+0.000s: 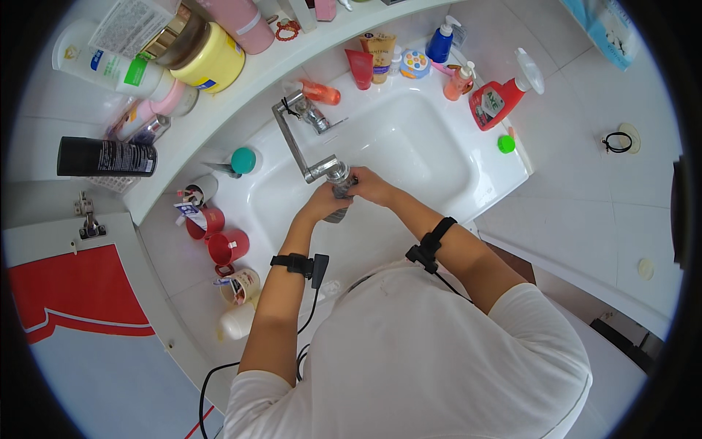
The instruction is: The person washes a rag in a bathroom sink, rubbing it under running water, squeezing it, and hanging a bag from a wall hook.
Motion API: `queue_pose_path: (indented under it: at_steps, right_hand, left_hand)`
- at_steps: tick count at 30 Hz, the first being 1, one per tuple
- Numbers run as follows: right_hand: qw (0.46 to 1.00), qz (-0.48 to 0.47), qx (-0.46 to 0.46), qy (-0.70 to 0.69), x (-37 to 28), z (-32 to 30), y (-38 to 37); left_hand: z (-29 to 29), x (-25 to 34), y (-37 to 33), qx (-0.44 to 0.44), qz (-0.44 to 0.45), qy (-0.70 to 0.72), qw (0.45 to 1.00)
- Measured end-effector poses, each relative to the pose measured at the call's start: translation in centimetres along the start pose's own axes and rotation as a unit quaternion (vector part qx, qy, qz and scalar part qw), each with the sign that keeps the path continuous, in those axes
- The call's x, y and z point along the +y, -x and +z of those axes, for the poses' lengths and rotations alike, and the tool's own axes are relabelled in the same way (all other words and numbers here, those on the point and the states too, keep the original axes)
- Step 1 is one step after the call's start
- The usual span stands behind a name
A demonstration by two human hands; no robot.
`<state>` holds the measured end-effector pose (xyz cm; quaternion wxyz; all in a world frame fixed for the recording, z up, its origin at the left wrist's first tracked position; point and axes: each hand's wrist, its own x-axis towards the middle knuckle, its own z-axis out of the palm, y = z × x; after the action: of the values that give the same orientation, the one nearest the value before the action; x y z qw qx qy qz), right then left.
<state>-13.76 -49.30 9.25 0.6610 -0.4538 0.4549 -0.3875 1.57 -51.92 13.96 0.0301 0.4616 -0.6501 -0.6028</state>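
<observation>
Both my hands are together under the spout of a chrome faucet (298,143), over a white sink (439,146). My left hand (319,203) has its fingers closed on a small dark grey object (337,215), whose lower end sticks out below the fingers. From the other side, my right hand (371,186) grips the upper part of the same object, right beneath the spout tip. Its kind cannot be made out, since the fingers cover much of it. Whether water runs is too small to tell.
Bottles and tubes line the sink's back rim, among them a blue pump bottle (441,44) and a red spray bottle (493,104). Red cups (228,247) stand at the left. Above hangs a white shelf (252,80) with jars. Black cables trail from my wrist straps.
</observation>
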Motion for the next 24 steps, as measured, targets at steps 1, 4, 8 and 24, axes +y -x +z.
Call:
queue_pose_path:
  at_steps: [1,4,8,24]
  right_hand:
    - [1.0,0.0,0.0,0.001,-0.2,-0.2,-0.2]
    - [0.987,0.034,0.025,0.155,-1.4,-0.5,-0.2]
    - [0.994,0.015,0.06,0.086,-1.1,-2.9,1.1]
    - [0.97,0.141,-0.182,0.076,-3.2,-1.7,4.3]
  left_hand:
    - [-0.4,-0.4,-0.5,-0.014,-0.011,-0.058,0.998]
    - [-0.1,-3.2,-2.1,0.017,0.024,-0.121,0.992]
    - [1.5,-1.8,-2.8,0.05,0.061,-0.038,0.996]
    - [2.2,1.9,4.5,0.122,0.135,-0.22,0.958]
